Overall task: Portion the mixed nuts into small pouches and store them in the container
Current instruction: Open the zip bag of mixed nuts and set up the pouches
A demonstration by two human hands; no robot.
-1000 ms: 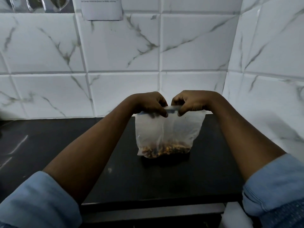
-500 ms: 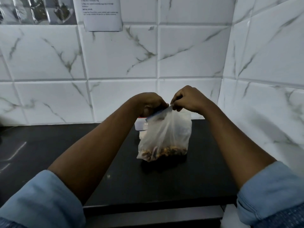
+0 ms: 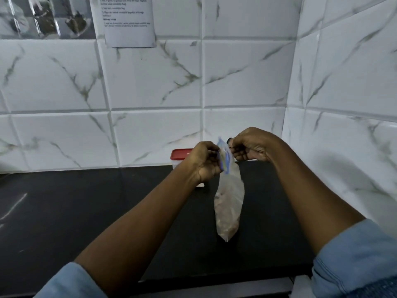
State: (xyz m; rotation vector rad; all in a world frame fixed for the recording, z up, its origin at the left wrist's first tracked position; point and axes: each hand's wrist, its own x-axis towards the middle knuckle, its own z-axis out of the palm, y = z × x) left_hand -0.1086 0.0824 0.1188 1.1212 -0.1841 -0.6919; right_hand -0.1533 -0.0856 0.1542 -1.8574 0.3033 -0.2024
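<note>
Pouch: I see it hanging near the right edge of the tabletop — nuts at bottom.
Left hand: grip pinches its seal.
Right hand: grip pinches the seal too.
Container: red-lidded, back edge.

a clear bag is pinched at its blue-striped top by the left hand and the right hand, and hangs edge-on over a black counter. blurred nuts are gathered in its lower part. a red-lidded container is partly hidden behind the left hand, against the far wall. a printed sheet is stuck high on that wall.
</note>
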